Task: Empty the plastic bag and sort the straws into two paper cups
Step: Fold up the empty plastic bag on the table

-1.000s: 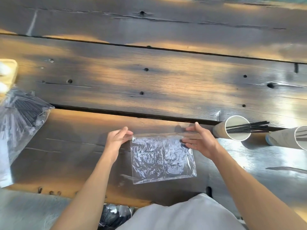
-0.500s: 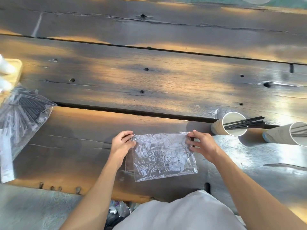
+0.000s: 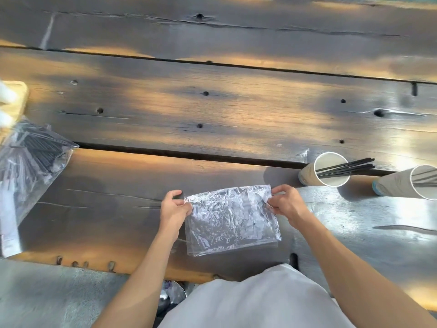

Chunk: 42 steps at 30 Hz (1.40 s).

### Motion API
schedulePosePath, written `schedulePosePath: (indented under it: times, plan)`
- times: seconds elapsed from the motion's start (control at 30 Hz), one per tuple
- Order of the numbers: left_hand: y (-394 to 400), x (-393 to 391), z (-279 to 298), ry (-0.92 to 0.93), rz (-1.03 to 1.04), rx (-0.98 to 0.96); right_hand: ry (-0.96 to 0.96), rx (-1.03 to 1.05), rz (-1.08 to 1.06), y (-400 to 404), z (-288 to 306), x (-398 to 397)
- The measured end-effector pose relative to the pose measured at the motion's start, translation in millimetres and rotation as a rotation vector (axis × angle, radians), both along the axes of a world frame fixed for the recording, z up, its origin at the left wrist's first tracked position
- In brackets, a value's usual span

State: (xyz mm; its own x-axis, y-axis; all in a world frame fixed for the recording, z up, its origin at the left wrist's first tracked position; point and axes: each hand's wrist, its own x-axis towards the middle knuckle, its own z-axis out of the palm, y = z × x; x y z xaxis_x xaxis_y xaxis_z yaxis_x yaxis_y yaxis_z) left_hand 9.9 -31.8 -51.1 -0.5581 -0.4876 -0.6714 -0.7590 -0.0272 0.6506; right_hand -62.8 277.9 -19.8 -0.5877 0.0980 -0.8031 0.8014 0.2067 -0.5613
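A crinkled clear plastic bag (image 3: 230,221) lies flat on the wooden table in front of me; no straws show inside it. My left hand (image 3: 173,209) pinches its upper left corner, and my right hand (image 3: 287,204) pinches its upper right corner. Two paper cups stand to the right. The nearer cup (image 3: 325,172) holds several black straws (image 3: 350,166) that lean out to the right. The farther cup (image 3: 411,183) sits at the frame's right edge with straws inside, partly cut off.
A larger clear bag (image 3: 28,166) full of black straws lies at the left edge, beside a light wooden board (image 3: 16,100). The table (image 3: 212,102) is dark plank wood with gaps; its near edge runs just below the bag.
The bag's top edge, earlier folded over, now lies spread open and flat. Both hands have shifted slightly toward me and keep hold of the top corners.
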Motion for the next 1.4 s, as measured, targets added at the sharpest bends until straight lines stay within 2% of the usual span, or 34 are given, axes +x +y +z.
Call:
schedulePosePath:
  times: [0.23,0.37,0.47,0.63,0.83,0.97,1.13,1.23,1.33,1.4]
  plan:
    - [2.4,3.1,-1.3,-0.02,0.004,0.032,0.078,0.108,0.045,-6.4,2.8,-6.9]
    - [6.0,2.6,-1.4,-0.027,0.011,-0.033,0.065,0.087,0.11,-5.6,5.2,-4.9]
    - [10.5,1.6,-0.9,-0.031,0.028,-0.077,0.038,0.171,0.209,-2.6,0.5,-3.1]
    - [13.9,1.1,0.0,-0.038,-0.021,-0.091,0.092,0.268,0.208,-2.3,-12.4,-1.8]
    - [16.1,0.7,2.8,-0.047,-0.095,-0.169,0.081,0.279,0.213,-4.3,-22.5,-2.7]
    - [19.9,0.9,9.1,-0.039,-0.191,-0.257,0.125,0.388,0.293,-8.0,-23.2,-2.1]
    - [36.9,9.6,13.9,0.038,-0.308,-0.515,0.196,0.5,0.382,-10.2,-16.0,-1.7]
    - [57.8,11.6,17.8,0.062,-0.455,-0.348,0.254,0.631,0.394,-13.7,-11.5,-0.4]
    - [80.5,10.1,17.9,0.023,-0.544,-0.007,0.34,0.852,0.422,-22.6,-1.7,7.9]
    - [93.3,9.1,16.5,-0.022,-0.529,0.197,0.447,0.779,0.436,-27.8,0.9,12.4]
